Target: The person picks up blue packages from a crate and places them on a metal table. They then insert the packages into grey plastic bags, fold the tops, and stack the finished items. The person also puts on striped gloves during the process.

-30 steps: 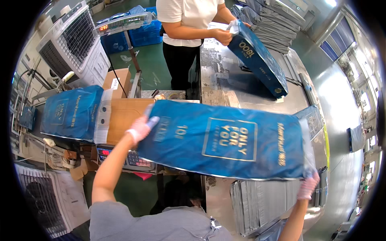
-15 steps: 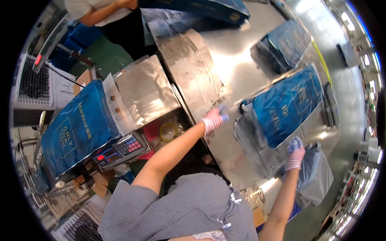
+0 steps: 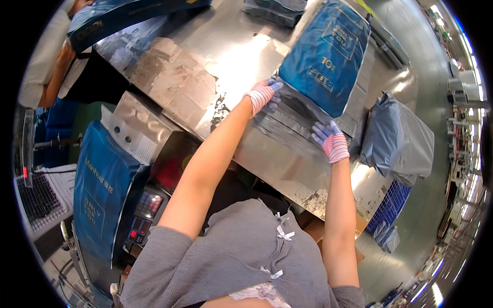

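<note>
A large blue plastic pack [image 3: 326,61] lies on a stack of flat grey plastic bags [image 3: 287,126] on the metal table. My left hand [image 3: 264,96], in a pink-striped glove with lavender fingers, is at the pack's near left corner, touching the grey bags' edge with its fingers apart. Gloved the same way, my right hand [image 3: 331,140] rests at the near edge of the stack, just below the pack's near end, fingers spread. Whether either hand pinches a bag edge is hard to see.
A filled grey plastic bag [image 3: 398,138] sits at the table's right edge above a blue crate [image 3: 389,205]. Another blue pack [image 3: 105,190] stands on a scale [image 3: 144,218] at left. A co-worker [image 3: 49,56] holds a blue pack [image 3: 133,18] at far left.
My view has turned toward the right side of the table. Both hands have come to the near end of the blue pack; the right moved in from beside the filled grey bag.
</note>
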Available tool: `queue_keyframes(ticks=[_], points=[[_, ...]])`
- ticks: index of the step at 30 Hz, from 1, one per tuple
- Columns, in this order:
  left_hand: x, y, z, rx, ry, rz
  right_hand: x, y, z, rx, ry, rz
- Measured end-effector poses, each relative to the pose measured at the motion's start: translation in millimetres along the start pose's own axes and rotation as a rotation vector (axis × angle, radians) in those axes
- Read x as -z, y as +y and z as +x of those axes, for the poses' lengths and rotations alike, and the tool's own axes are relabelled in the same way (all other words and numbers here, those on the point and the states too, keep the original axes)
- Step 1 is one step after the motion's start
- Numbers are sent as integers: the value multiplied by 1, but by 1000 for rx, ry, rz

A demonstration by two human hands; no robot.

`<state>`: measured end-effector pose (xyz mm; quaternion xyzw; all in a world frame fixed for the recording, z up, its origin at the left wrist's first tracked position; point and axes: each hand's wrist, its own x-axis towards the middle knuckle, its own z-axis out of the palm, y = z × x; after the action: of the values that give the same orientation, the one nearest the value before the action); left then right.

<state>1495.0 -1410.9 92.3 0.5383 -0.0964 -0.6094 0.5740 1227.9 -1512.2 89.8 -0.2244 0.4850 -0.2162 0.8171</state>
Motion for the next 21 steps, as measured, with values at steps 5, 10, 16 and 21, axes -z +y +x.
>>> queue_keyframes(ticks=[5,10,16,21], points=[[3,-5,16,-25,25,-12,-19,8,-5,52,-70,-146],[6,-6,16,-32,4,-47,-26,14,0,32,-2,-197],[-9,-5,9,-54,67,-82,-23,10,-16,180,27,-304],[-17,-23,-6,-210,202,-152,-36,20,-54,273,-5,-620]])
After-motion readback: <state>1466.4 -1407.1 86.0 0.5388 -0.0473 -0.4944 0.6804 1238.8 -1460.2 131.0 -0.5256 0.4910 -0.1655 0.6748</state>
